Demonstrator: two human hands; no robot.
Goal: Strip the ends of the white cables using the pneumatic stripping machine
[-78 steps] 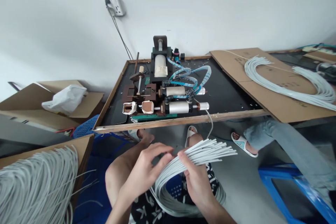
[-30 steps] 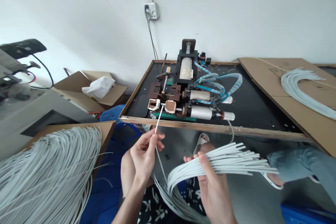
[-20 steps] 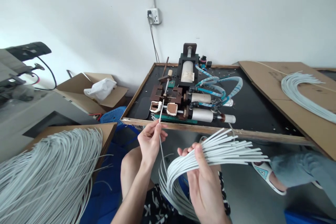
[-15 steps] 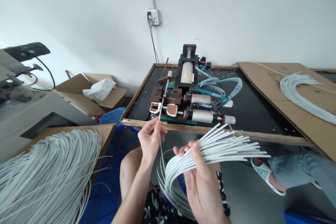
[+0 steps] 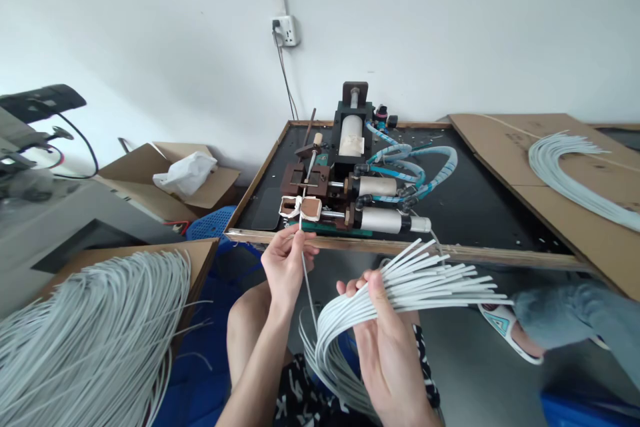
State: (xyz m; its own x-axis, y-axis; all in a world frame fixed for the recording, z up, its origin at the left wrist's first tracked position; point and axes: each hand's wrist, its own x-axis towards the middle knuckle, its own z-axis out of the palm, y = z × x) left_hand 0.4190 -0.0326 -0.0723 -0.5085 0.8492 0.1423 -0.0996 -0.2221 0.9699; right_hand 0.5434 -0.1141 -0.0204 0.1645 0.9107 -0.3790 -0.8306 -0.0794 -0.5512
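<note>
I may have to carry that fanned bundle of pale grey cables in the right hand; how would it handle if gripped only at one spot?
The fanned bundle of pale grey cables likely droops, since it curves below the right hand. Its loose ends splay, so strands may slip out.

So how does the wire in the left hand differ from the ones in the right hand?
The left hand pinches a single wire, nearly upright, its tip at the machine. The right hand grips a whole bundle, curved and fanned toward the right, ends free. Both are the same pale grey wire.
</note>
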